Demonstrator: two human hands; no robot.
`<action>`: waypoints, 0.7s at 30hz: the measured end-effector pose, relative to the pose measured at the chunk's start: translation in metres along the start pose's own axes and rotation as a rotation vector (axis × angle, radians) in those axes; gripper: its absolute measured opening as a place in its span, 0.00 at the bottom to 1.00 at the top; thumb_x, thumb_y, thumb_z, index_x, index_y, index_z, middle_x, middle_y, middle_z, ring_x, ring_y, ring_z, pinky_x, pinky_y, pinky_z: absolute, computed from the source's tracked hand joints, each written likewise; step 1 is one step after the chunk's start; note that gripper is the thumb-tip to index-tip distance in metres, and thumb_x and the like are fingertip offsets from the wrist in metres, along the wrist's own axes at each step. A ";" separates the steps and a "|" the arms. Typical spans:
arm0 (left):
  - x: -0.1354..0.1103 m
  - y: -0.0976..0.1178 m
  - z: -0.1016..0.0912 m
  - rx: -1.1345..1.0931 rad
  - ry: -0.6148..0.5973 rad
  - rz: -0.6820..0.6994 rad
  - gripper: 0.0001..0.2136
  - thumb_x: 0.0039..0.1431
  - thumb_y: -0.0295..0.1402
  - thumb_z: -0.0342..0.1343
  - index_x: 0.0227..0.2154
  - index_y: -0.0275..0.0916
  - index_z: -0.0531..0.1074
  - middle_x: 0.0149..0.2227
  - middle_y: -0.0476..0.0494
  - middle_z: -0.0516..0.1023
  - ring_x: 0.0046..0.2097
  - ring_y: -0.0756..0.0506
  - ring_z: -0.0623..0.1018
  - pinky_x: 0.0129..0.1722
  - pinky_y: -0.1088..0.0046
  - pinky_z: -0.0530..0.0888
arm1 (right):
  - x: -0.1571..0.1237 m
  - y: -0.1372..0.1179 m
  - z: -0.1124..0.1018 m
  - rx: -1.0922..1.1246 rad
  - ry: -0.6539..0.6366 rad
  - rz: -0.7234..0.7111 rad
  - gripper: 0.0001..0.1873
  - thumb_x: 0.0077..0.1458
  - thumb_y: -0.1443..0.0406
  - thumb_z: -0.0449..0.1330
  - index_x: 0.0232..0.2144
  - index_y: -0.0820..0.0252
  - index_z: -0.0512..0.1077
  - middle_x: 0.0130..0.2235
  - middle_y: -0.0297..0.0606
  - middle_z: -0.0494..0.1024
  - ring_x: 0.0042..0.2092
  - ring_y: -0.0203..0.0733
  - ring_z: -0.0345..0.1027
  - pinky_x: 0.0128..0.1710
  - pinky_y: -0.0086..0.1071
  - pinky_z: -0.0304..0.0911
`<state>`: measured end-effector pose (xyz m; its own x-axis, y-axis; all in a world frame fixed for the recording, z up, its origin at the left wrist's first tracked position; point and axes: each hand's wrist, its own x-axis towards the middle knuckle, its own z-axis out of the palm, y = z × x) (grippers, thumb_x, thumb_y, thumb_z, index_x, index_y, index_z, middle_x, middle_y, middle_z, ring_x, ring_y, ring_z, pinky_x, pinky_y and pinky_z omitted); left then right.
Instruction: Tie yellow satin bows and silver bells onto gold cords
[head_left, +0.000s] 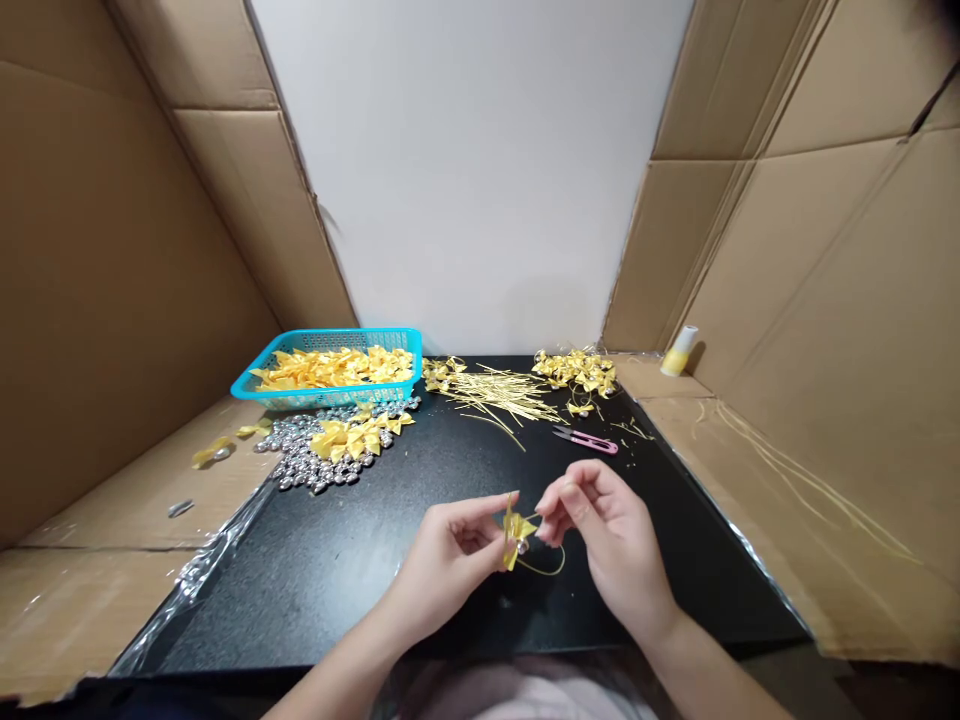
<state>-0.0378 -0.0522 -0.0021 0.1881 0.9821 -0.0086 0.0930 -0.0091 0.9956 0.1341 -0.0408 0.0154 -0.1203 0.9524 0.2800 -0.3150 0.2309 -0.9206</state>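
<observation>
Between the thumb and fingers of my left hand is a small yellow ribbon bow with a round silver bead at its middle. A thin yellow cord loops out from the bow toward my right hand. The fingertips of that hand are pinched together just right of the bow, on the cord; the exact grip is partly hidden. Beyond my right hand lie pink thread snips, blades pointing left. Both hands are above the near part of the black tabletop.
A turquoise basket of yellow bows stands back left, behind silver beads with loose bows on top. Cut yellow cords and a pile of beaded bows lie at the back. A thread spool stands right. Cardboard walls flank the table.
</observation>
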 end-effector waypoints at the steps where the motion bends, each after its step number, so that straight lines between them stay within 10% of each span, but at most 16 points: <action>1: 0.003 0.003 -0.003 0.052 -0.009 0.017 0.20 0.52 0.34 0.61 0.48 0.33 0.75 0.22 0.49 0.75 0.24 0.52 0.71 0.27 0.76 0.70 | 0.006 -0.008 -0.003 0.047 -0.027 0.068 0.12 0.55 0.57 0.62 0.28 0.60 0.68 0.26 0.34 0.77 0.23 0.32 0.71 0.23 0.25 0.69; 9: 0.048 0.017 -0.021 0.202 -0.188 0.025 0.21 0.48 0.27 0.60 0.48 0.32 0.75 0.22 0.50 0.77 0.23 0.51 0.73 0.26 0.76 0.69 | 0.065 -0.085 -0.037 0.168 0.019 -0.084 0.10 0.39 0.63 0.73 0.27 0.50 0.77 0.30 0.26 0.81 0.30 0.30 0.76 0.29 0.19 0.74; 21: 0.068 -0.003 -0.023 0.057 -0.264 -0.058 0.23 0.46 0.32 0.65 0.47 0.31 0.75 0.21 0.51 0.75 0.23 0.52 0.73 0.28 0.75 0.70 | 0.125 -0.110 -0.083 0.043 0.014 -0.300 0.07 0.53 0.66 0.65 0.32 0.44 0.78 0.38 0.22 0.80 0.39 0.29 0.76 0.37 0.19 0.73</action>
<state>-0.0477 0.0194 -0.0040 0.4285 0.8983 -0.0969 0.1641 0.0281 0.9860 0.2323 0.0689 0.1293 -0.0029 0.8459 0.5333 -0.3745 0.4935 -0.7850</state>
